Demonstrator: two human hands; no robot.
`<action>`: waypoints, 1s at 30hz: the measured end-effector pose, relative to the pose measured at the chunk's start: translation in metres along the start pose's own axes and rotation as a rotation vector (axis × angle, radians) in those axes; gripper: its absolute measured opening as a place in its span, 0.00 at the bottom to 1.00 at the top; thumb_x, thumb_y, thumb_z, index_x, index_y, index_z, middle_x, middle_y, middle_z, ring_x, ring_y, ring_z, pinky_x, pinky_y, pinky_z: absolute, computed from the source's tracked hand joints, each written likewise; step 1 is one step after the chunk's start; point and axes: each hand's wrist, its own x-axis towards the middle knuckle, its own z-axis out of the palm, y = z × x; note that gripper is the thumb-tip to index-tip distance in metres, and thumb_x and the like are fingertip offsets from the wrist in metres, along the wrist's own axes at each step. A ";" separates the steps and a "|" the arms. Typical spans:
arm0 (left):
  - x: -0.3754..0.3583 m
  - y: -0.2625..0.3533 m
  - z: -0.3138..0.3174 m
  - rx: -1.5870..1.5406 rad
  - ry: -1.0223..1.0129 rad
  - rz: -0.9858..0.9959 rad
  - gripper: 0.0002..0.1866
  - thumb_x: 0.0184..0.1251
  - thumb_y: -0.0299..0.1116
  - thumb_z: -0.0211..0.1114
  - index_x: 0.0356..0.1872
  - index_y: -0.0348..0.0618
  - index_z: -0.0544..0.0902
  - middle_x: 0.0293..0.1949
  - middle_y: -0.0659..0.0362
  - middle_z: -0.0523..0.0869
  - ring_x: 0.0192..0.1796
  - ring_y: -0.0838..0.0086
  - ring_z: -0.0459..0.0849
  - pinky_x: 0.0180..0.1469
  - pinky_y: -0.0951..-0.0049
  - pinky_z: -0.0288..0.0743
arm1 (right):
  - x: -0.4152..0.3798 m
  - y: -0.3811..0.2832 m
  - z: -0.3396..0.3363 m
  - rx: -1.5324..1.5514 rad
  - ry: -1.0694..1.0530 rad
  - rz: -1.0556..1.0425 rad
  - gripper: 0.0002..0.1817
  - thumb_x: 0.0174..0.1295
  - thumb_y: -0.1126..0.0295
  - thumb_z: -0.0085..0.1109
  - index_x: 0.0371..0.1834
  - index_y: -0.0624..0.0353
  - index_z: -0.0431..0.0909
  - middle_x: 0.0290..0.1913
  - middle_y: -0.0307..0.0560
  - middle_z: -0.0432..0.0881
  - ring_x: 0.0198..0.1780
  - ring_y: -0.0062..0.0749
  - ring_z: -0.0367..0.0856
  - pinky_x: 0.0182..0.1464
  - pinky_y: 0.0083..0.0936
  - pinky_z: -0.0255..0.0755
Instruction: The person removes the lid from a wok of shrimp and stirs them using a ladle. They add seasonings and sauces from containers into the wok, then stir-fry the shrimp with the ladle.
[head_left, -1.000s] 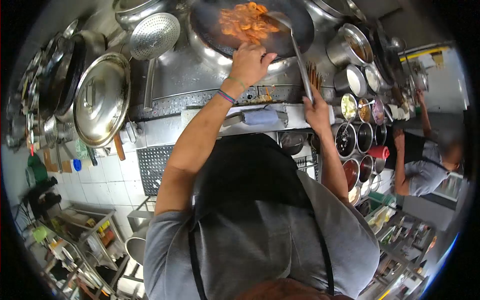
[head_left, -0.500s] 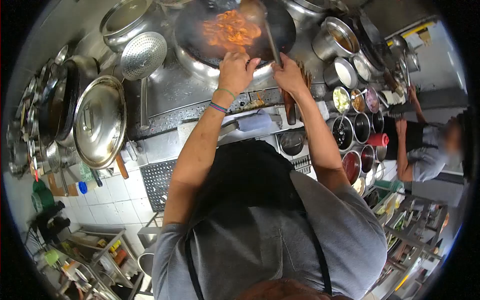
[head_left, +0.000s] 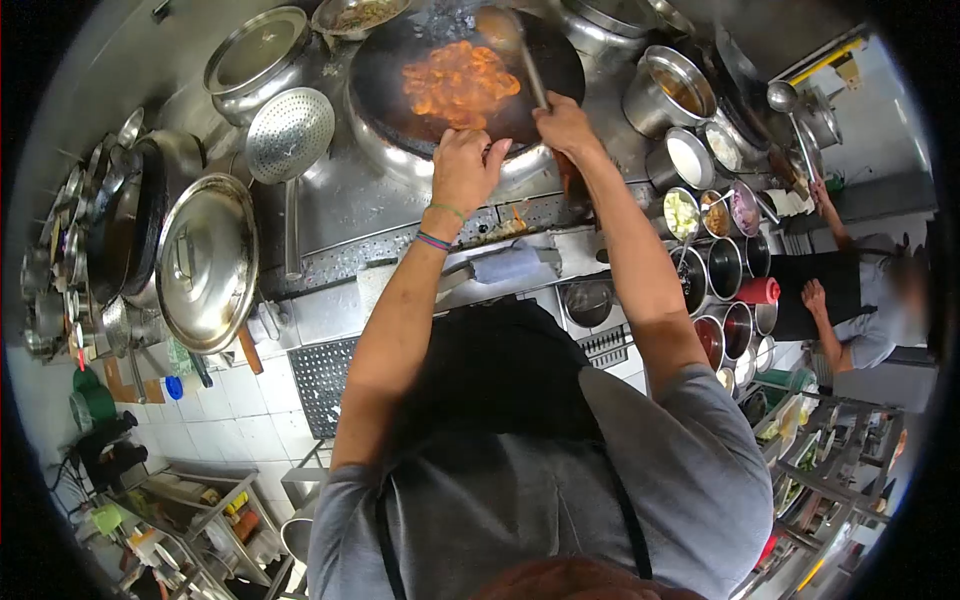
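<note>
A dark wok sits over the stove, with a pile of glossy orange-red food pieces in it and haze around them. My left hand is closed on the wok's near rim, its thumb pointing out to the right. In my right hand is the handle of a ladle, gripped just beyond the rim. The ladle's bowl lies at the far side of the wok, past the food.
A perforated skimmer and a lidded pan lie to the left. Steel pots and sauce containers line the right side. Another person stands at far right, one hand on a long-handled ladle.
My right hand has moved forward and slightly left with the ladle. My left hand stays on the rim. The whole view has shifted slightly, and the other person's near hand has dropped lower.
</note>
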 end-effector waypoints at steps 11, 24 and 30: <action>0.003 -0.002 -0.003 -0.025 -0.052 0.004 0.20 0.71 0.44 0.69 0.26 0.35 0.83 0.30 0.48 0.84 0.38 0.50 0.79 0.44 0.52 0.72 | -0.093 0.017 -0.088 -0.636 -0.073 -0.378 0.31 0.69 0.70 0.58 0.77 0.41 0.68 0.56 0.61 0.84 0.47 0.58 0.88 0.50 0.52 0.80; -0.013 0.059 -0.047 -0.063 -0.037 -0.040 0.20 0.69 0.41 0.70 0.22 0.35 0.80 0.25 0.46 0.82 0.34 0.47 0.80 0.41 0.50 0.73 | -0.225 0.012 -0.220 -0.451 -0.086 -0.214 0.31 0.65 0.78 0.62 0.71 0.41 0.77 0.55 0.58 0.86 0.57 0.58 0.84 0.56 0.47 0.77; -0.002 0.072 -0.065 -0.038 -0.082 -0.035 0.20 0.68 0.41 0.70 0.22 0.35 0.80 0.26 0.45 0.82 0.34 0.46 0.80 0.40 0.50 0.73 | -0.201 -0.017 -0.193 -0.554 -0.222 -0.095 0.30 0.66 0.75 0.62 0.71 0.39 0.77 0.54 0.57 0.86 0.56 0.59 0.82 0.56 0.48 0.75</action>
